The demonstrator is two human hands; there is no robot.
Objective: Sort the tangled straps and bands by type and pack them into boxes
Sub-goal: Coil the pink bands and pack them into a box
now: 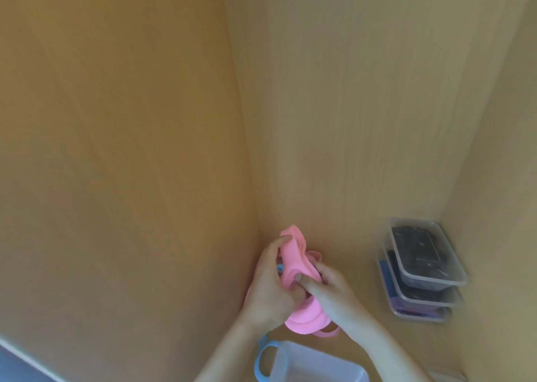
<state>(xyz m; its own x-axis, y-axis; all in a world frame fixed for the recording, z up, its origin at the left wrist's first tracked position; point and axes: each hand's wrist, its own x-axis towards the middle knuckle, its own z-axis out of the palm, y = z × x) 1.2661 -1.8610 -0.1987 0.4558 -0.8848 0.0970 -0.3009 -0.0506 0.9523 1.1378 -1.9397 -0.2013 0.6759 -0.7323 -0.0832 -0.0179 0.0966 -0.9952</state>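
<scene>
Nearest to you, the clear plastic box seems to hold nothing yet, and a blue band lies at its left side, so this part is still to pack. Just beyond it, your left hand and right hand both curl around the pink band, whose folds stick out above and below your fingers. Far right, the stack of boxes already holds dark straps, so I judge the sorting well advanced.

My left hand and my right hand cover the middle of the pink band that they grip. A blue band shows only as a small piece behind my left hand. At the bottom of the frame the edge cuts off the clear box and the blue loop. At the right, the dark contents of the stacked boxes are too blurred to name.
</scene>
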